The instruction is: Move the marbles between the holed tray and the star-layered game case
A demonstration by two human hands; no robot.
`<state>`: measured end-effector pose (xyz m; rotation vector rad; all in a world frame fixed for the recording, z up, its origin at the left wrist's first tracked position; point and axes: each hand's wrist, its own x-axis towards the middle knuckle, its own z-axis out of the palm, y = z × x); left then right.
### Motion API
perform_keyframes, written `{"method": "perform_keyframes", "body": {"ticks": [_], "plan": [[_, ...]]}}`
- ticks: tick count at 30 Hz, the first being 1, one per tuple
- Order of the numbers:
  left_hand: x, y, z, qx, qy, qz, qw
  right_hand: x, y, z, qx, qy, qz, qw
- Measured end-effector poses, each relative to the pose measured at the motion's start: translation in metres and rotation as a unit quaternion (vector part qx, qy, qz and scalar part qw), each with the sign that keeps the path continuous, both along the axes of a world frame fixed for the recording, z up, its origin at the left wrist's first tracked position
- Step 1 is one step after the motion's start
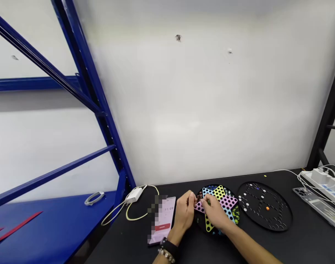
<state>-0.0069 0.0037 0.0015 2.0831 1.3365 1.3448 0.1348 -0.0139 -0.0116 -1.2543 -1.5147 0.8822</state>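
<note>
A round Chinese checkers board (225,202) with a star in pink, yellow and blue, dotted with black holes, lies on the black table. Marbles, green ones (236,212) among them, show around the star under the rim. My left hand (185,207) is at the board's left edge, fingers curled together. My right hand (214,212) reaches over the star's left pink point, with thumb and fingers pinched. The fingertips of both hands are close together, and anything between them is hidden or too small to name.
Right of the board lies a black perforated disc (277,205) with several white pieces and an orange one (267,208). A lit phone (164,222) lies left of my hands, near a white charger (134,195) with cable. A power strip (325,181) and another phone (318,205) are at right.
</note>
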Motion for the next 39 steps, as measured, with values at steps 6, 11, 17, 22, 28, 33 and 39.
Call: {"method": "perform_keyframes", "body": {"ticks": [6, 11, 17, 22, 28, 33, 39], "plan": [[-0.015, 0.002, 0.008, 0.038, -0.057, 0.063, 0.996, -0.035, -0.012, -0.015, 0.102, -0.391, -0.022, 0.914], [-0.006, -0.009, 0.01, 0.041, -0.029, 0.037, 0.998, -0.033, -0.024, -0.019, 0.135, -0.449, -0.003, 0.883], [-0.005, -0.014, 0.013, -0.021, 0.088, -0.012, 0.996, -0.009, -0.04, -0.004, 0.168, -0.43, -0.019, 0.887], [-0.009, -0.017, 0.013, -0.119, 0.223, -0.083, 0.964, 0.088, -0.039, 0.013, 0.117, -0.441, -0.127, 0.881], [-0.007, -0.019, 0.016, -0.11, 0.239, -0.059, 0.963, 0.213, -0.051, -0.02, 0.002, -0.559, -0.223, 0.799], [-0.007, -0.016, 0.017, -0.081, 0.229, -0.033, 0.97, 0.235, -0.063, -0.042, 0.016, -0.442, -0.199, 0.875], [-0.008, -0.017, 0.019, -0.053, 0.198, -0.022, 0.978, 0.184, -0.052, -0.014, 0.074, -0.313, -0.156, 0.934]]}}
